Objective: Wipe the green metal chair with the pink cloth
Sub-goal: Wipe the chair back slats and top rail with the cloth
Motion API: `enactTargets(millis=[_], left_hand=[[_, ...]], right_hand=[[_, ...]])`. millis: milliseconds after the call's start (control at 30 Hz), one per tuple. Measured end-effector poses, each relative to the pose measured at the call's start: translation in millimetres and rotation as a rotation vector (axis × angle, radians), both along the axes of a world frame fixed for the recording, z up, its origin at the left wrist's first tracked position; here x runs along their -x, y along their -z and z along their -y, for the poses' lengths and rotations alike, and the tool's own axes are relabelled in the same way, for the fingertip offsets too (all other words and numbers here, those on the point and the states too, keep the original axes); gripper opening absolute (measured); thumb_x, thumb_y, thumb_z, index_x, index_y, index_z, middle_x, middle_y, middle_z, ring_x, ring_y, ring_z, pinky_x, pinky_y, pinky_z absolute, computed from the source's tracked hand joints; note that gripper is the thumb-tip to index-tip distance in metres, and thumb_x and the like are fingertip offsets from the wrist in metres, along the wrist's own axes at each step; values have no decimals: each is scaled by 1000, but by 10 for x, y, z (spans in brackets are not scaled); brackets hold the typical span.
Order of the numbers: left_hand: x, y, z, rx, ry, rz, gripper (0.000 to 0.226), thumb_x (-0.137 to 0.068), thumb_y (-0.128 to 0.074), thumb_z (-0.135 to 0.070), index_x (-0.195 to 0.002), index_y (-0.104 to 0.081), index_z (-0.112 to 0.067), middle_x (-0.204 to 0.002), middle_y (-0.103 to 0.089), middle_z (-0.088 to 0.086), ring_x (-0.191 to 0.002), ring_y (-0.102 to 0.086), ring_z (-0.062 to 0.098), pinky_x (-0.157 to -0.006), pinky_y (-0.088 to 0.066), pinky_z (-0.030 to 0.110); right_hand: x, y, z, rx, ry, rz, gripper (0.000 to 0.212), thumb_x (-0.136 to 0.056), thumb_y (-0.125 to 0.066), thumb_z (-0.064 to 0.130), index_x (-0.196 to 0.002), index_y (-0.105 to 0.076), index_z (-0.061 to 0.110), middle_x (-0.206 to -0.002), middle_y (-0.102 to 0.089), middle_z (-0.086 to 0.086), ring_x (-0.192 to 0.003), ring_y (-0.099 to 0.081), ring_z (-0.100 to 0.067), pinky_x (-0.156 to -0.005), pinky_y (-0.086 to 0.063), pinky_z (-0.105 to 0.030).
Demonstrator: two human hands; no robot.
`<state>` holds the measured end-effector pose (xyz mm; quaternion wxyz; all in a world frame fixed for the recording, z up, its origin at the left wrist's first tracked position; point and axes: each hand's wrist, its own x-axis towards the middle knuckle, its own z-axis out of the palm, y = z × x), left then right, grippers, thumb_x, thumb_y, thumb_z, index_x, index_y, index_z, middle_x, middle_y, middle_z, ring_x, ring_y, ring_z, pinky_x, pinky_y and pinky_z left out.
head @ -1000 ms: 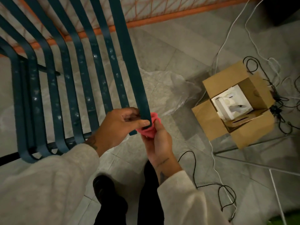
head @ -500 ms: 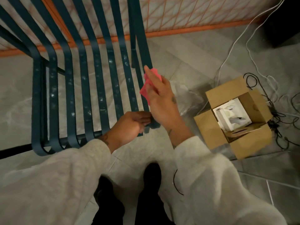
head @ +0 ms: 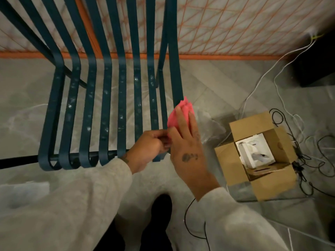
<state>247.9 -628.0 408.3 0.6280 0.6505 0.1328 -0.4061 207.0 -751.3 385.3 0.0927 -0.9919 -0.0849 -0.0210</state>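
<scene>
The pink cloth (head: 176, 115) lies on the rightmost slat of the green metal chair (head: 106, 98), just past centre toward 12 o'clock, and your right hand (head: 186, 142) presses it flat with straight fingers. At the cloth's 8 o'clock your left hand (head: 149, 153) curls around that slat's front end. An open cardboard box (head: 230, 160) sits on the floor at 3 o'clock.

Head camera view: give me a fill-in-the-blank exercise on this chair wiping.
The right hand presses the pink cloth against the green chair's ___ slat.
The left hand, gripping the chair, has its fingers ___.
The cardboard box's flaps are ___.
Missing words: rightmost, curled, open.
</scene>
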Motion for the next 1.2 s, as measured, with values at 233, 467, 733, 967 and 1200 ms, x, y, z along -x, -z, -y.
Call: enactTargets(millis=[233, 467, 733, 967, 1200], left_hand=[[-39, -3, -57, 61, -13, -130, 50, -90, -44, 15, -131, -48, -14, -109, -70, 9, -111, -64, 26, -98, -49, 37], [72, 19, -24, 36, -128, -136, 69, -87, -44, 15, -148, -29, -16, -110, -70, 12, -105, -66, 24, -100, -49, 42], [166, 108, 62, -18, -136, -106, 41, -93, -45, -4, -129, -51, -24, -107, -72, 9, -105, -65, 30, -90, -50, 35], [36, 47, 22, 27, -113, -120, 41, -102, -31, -46, -120, -61, -24, -111, -72, 11, -109, -66, 22, -106, -43, 44], [-97, -33, -32, -2, -15, -60, 53, -97, -33, -58, -102, -70, -20, -101, -75, 0, -96, -70, 14, -96, -50, 35]], right_hand=[[-876, -422, -47, -473, 336, -324, 98, -83, -62, -9, -153, -18, 43, -164, 5, -10, -147, -23, -39, -110, -44, -48], [-116, -292, -209, -630, 607, -272, 111, -84, -66, -4, -153, 8, 42, -139, -39, -5, -115, -45, -13, -100, -47, -32], [465, 147, -88, -813, 514, -125, 86, -91, -65, 7, -154, -14, 35, -146, -43, 10, -131, -44, 3, -109, -44, -31], [-471, -416, -16, -597, 533, -161, 76, -92, -66, 28, -152, -19, 31, -139, -50, 0, -121, -54, -20, -95, -43, -31], [-91, -147, -170, -765, 631, -108, 60, -92, -62, 30, -144, -34, 31, -125, -59, 7, -107, -60, -6, -91, -53, -29]])
